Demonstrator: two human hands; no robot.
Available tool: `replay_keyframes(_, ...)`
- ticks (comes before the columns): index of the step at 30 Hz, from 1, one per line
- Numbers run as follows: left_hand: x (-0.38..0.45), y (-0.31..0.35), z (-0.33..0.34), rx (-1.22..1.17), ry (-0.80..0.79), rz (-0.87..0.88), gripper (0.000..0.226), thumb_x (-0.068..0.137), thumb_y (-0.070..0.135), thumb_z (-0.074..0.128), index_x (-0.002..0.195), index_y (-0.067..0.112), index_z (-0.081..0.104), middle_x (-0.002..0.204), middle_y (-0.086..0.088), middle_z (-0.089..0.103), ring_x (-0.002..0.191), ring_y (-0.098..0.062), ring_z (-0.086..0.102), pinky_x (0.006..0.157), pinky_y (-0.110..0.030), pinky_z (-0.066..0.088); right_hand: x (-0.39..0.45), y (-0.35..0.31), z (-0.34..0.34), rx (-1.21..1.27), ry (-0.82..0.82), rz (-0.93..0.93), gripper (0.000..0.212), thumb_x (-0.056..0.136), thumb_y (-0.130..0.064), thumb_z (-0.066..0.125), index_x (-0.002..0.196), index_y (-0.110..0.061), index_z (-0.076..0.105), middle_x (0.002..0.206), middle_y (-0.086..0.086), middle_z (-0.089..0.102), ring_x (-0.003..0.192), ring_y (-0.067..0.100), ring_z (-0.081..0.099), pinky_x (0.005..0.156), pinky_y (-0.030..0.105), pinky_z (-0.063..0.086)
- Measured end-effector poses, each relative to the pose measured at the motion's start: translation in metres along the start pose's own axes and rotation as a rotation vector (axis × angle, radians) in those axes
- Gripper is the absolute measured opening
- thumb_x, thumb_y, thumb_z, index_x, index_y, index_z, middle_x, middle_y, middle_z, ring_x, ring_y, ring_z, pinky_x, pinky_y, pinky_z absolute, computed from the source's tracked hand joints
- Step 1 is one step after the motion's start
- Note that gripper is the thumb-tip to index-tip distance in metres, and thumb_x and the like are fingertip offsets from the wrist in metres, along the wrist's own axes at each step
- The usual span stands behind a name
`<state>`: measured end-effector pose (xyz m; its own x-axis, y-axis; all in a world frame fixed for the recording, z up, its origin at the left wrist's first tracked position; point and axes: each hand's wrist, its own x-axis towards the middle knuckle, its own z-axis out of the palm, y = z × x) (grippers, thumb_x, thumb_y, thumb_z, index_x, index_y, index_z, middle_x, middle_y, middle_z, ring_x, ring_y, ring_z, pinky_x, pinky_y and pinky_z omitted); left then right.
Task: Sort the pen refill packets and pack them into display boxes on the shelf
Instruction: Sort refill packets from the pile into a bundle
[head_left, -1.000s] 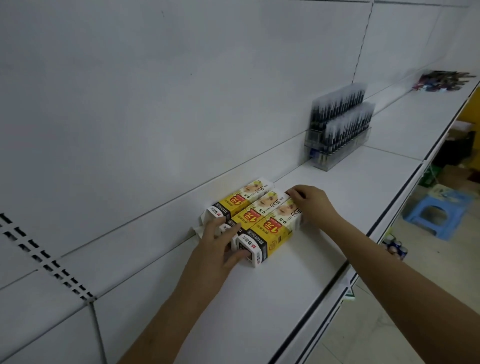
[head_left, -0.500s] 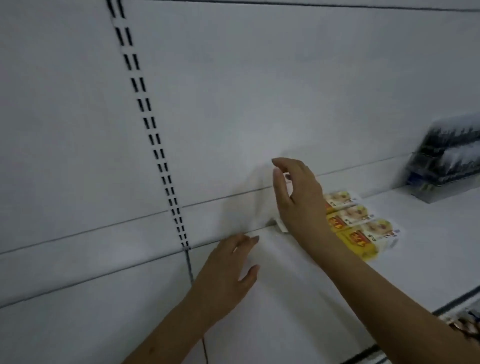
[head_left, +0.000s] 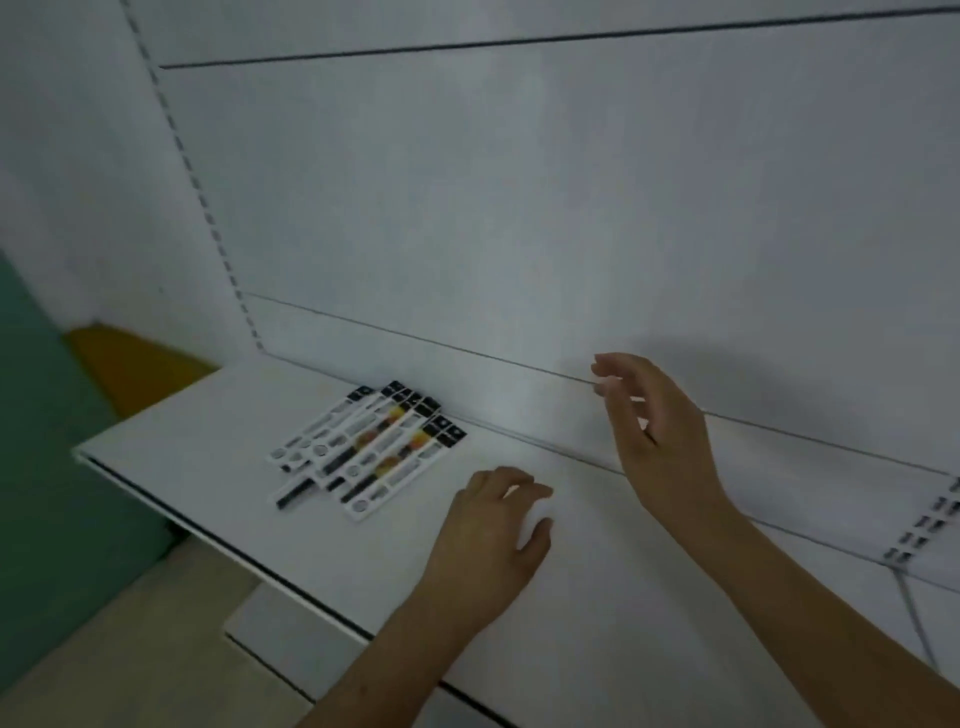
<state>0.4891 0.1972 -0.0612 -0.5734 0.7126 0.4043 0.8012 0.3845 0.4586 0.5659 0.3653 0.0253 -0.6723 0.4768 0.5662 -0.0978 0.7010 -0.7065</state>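
Several long white pen refill packets (head_left: 363, 447) with black ends and orange marks lie fanned in a loose pile on the white shelf (head_left: 197, 447), near the back panel. My left hand (head_left: 493, 535) hovers low over the shelf to the right of the pile, fingers loosely bent, holding nothing. Further right and higher is my right hand (head_left: 654, 431), raised in front of the back panel with relaxed fingers and nothing in it. Neither hand touches the packets. No display box is in view.
The shelf ends at a corner (head_left: 83, 457) on the left, with a green wall and a yellow surface (head_left: 124, 364) beyond. A lower shelf (head_left: 280, 629) juts out below the front edge. Slotted uprights (head_left: 208, 208) run up the back panel.
The view has swung left, away from the yellow boxes, which are out of sight. Both hands have left the boxes and moved left toward the loose packets.
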Motion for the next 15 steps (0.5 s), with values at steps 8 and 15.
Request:
replay_keyframes(8,0.005,-0.178,-0.093,0.138,0.285,-0.25,0.034,0.085,0.032,0.062,0.117,0.022,0.066,0.121,-0.005,0.057,0.114,-0.027,0.048,0.09,-0.046,0.047,0.007,-0.021,0.177,0.026,-0.244,0.295,0.014,0.098,-0.021,0.053,0.104,-0.029,0.063,0.097,-0.01,0.069,0.086,0.007,0.068,0.078,0.035,0.056)
replay_keyframes(15,0.036,-0.237,-0.119,0.141,-0.13,-0.516,0.079,0.084,0.069,0.053,0.142,0.016,0.043,0.14,-0.009,0.041,0.127,-0.028,0.037,0.102,-0.036,0.032,-0.005,-0.029,0.25,-0.553,-0.394,0.092,0.05,0.095,-0.051,0.043,0.141,-0.032,0.047,0.142,-0.005,0.046,0.125,0.019,0.043,0.103,0.031,0.036)
